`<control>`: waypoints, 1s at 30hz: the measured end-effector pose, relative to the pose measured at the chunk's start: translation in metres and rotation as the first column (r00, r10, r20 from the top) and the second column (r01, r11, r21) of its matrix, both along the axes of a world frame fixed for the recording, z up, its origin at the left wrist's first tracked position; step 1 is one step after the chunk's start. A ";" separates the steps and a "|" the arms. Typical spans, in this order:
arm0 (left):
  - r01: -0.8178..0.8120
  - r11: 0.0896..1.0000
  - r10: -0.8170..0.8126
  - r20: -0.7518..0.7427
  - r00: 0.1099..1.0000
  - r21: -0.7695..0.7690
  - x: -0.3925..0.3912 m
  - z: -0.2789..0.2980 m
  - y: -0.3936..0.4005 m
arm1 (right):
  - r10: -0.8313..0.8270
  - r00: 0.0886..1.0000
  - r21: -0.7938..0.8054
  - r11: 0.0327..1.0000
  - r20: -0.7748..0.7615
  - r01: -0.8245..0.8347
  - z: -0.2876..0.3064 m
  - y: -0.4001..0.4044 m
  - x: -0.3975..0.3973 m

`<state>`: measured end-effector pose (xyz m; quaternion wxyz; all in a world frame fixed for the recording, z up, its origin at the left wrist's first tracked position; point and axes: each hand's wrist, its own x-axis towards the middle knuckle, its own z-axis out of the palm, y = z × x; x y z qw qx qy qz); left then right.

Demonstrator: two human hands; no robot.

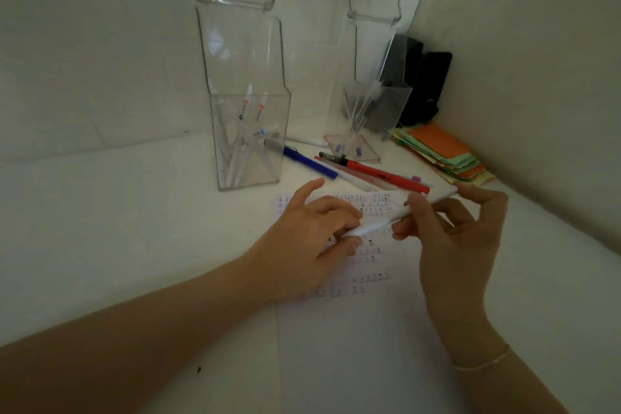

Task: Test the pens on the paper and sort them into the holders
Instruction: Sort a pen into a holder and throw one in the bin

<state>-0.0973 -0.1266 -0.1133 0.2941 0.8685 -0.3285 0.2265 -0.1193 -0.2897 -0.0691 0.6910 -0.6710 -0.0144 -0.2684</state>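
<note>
While both hands hover over the paper (353,346), a white pen (396,216) is held between them, tilted up to the right. Fingers of the left hand (312,239) pinch its near-left end, and the right hand (460,232) grips its barrel with curled fingers. On the white surface (117,228) farther back lie a blue pen (302,160) and a red pen (379,173). Two clear holders, the left holder (248,141) and the right holder (366,118), each contain white pens. Coloured notes (443,155) sit far right.
</note>
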 end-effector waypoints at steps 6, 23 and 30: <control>-0.290 0.840 0.212 -0.215 0.953 -0.458 0.011 0.009 0.007 | 0.136 0.981 -0.118 0.986 0.140 -0.120 0.084 0.028 0.029; -0.302 0.952 0.271 -0.326 0.906 -0.046 0.031 -0.004 0.030 | 0.280 0.943 -0.878 0.387 -0.181 -0.283 0.095 0.158 0.109; -0.300 0.954 0.281 -0.303 0.910 -0.015 0.033 -0.007 0.031 | 0.302 0.953 -0.738 0.637 -0.025 -0.222 0.113 0.135 0.105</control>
